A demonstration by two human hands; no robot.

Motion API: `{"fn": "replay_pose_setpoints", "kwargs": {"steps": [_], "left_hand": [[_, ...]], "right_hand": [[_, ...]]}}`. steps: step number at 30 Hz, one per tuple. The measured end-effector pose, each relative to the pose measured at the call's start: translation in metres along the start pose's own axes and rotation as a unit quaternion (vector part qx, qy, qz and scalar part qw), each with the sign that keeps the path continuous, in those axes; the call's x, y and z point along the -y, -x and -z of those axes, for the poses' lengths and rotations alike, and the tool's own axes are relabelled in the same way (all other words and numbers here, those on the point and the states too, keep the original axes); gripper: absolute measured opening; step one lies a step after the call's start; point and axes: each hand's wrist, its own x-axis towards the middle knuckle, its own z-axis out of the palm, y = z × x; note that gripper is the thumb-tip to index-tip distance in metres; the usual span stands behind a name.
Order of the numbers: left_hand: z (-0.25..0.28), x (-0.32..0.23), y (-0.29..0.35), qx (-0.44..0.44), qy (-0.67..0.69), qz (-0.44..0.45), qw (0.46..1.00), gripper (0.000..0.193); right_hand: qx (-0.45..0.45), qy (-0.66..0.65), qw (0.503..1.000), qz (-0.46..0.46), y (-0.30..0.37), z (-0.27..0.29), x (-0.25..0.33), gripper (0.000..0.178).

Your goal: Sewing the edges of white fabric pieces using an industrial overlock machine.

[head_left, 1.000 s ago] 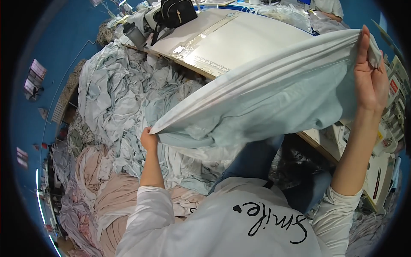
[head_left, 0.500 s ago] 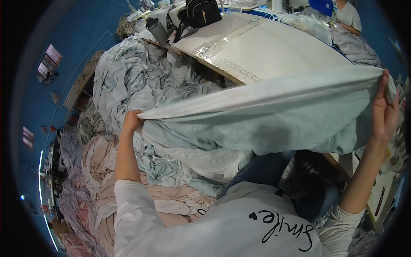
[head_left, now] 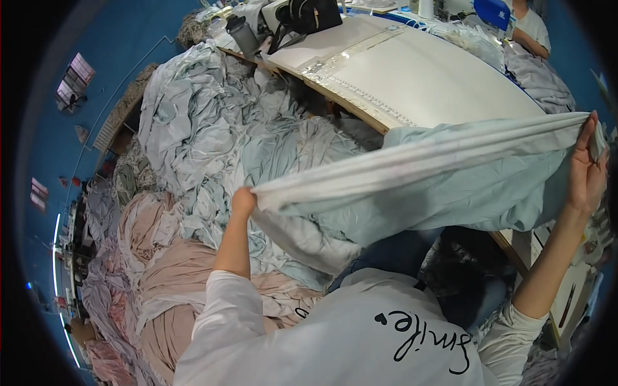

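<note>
A long piece of pale green and white fabric [head_left: 425, 174] is stretched between my two hands, above my lap and the near edge of the table. My left hand [head_left: 243, 201] is closed on the fabric's left end, where the white folds gather to a point. At the far right, my right hand [head_left: 586, 168] grips the other end, with a bit of cloth sticking out past the fingers. The green part hangs down below the taut white edge. Its lower left portion droops over my leg.
A white-topped table [head_left: 444, 71] stands ahead, bearing a black bag [head_left: 313, 16] and a grey bottle [head_left: 243, 35]. Heaped pale fabric [head_left: 193, 116] fills the left, with pink fabric [head_left: 174, 276] nearer me. Another person [head_left: 532, 32] sits at the far right.
My left hand has moved right and slightly down, closer to my right hand. The white edge has bunched into several folds. My right hand has shifted slightly right and down.
</note>
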Motion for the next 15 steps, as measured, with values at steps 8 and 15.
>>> {"fn": "replay_pose_setpoints", "kwargs": {"steps": [8,15], "left_hand": [[0.217,-0.269,-0.044,0.449,0.685,-0.048,0.572,0.029],[0.369,-0.596,-0.085,0.578,0.686,-0.21,0.389,0.022]], "right_hand": [[-0.183,0.213,0.957,-0.07,0.05,-0.069,-0.076,0.048],[0.087,0.734,0.528,-0.419,0.124,-0.131,-0.11,0.045]]}}
